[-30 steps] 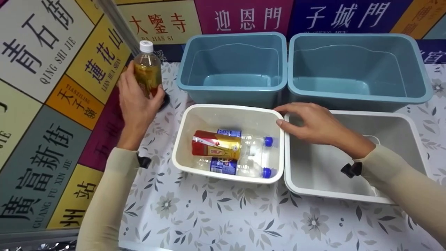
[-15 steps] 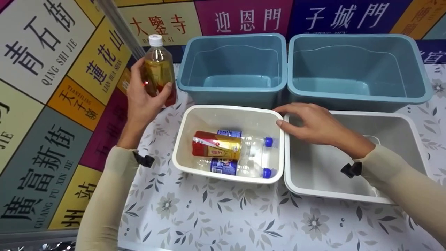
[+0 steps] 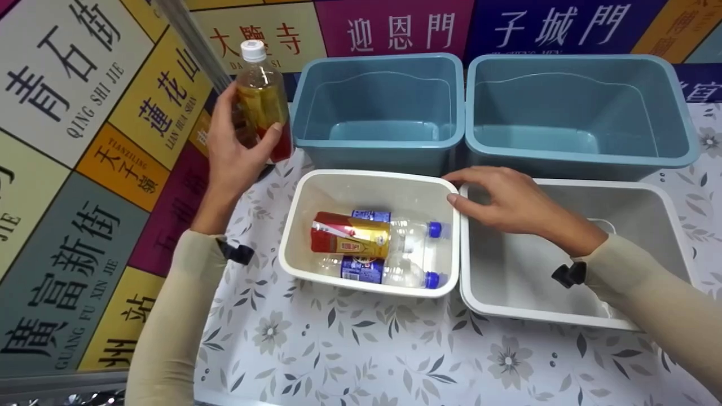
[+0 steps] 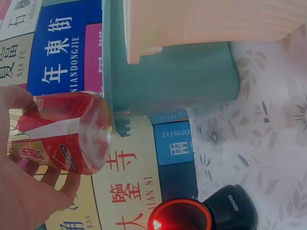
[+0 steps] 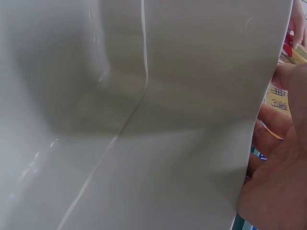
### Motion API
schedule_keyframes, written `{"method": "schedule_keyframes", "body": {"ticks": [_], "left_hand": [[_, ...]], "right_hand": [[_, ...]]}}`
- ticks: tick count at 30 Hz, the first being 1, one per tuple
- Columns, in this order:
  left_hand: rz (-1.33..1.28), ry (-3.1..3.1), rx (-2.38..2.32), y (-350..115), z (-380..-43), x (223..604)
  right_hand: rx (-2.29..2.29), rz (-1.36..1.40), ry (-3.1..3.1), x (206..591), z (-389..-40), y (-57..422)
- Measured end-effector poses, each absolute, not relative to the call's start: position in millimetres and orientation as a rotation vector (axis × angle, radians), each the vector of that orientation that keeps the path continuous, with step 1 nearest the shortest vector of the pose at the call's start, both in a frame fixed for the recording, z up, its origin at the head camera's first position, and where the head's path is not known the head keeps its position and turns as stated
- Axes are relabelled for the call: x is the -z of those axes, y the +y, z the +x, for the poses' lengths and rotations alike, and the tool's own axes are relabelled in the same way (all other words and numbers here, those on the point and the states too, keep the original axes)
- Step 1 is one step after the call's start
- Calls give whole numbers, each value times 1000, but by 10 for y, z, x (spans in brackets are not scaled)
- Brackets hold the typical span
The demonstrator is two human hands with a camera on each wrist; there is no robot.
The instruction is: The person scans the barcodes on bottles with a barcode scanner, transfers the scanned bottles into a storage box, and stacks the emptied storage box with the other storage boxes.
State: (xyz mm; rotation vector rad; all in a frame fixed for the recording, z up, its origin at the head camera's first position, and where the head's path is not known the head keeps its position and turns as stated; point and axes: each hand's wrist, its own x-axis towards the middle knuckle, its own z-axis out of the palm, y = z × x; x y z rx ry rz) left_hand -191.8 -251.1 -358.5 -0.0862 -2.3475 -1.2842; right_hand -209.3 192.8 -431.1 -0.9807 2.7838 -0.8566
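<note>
My left hand grips a plastic drink bottle with a white cap, yellow and red label, upright and raised above the table at the left. In the left wrist view the bottle's clear base points toward a black device with a glowing red ring, standing apart from it. My right hand holds the rim of the smaller white bin at its back right corner, thumb on the edge. Inside that bin lie a red and yellow labelled bottle and two clear bottles with blue caps, one being this lower bottle.
Two blue-grey bins, the left bin and right bin, stand side by side at the back. A larger white bin adjoins the smaller one. A sign-covered wall bounds the left. Flowered cloth covers the table.
My left hand has moved the bottle up and slightly right, away from the black device's spot. My right hand and the bins have stayed where they were.
</note>
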Motion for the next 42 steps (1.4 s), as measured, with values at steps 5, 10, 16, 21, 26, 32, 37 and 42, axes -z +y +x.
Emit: {"method": "schedule_keyframes", "body": {"ticks": [5,10,16,21,26,32,37,42], "left_hand": [[-114,-2349,1262,-2473,-1954,3549],[-143,-2348,1265,-2422,-1983,3507],[-188,-2336,1275,-2372,-2041,3471],[-184,-2363,1250,-2341,-2113,3457],[-211,-2368,1222,-2361,-2240,3532],[-255,-2348,1246,-2417,-2409,3666],[-271,-2358,1260,-2395,-2477,3678],[-260,-2393,1253,-2314,-2478,3617]], "right_hand": [[860,-974,2782,4316,-2090,1936],[864,-970,2783,4312,-2086,1943],[872,-986,2797,4316,-2083,1946],[866,-984,2806,4320,-2084,1943],[856,-986,2806,4308,-2080,1932],[843,-983,2795,4307,-2082,1927],[851,-988,2789,4312,-2087,1927],[854,-974,2775,4310,-2085,1927]]}}
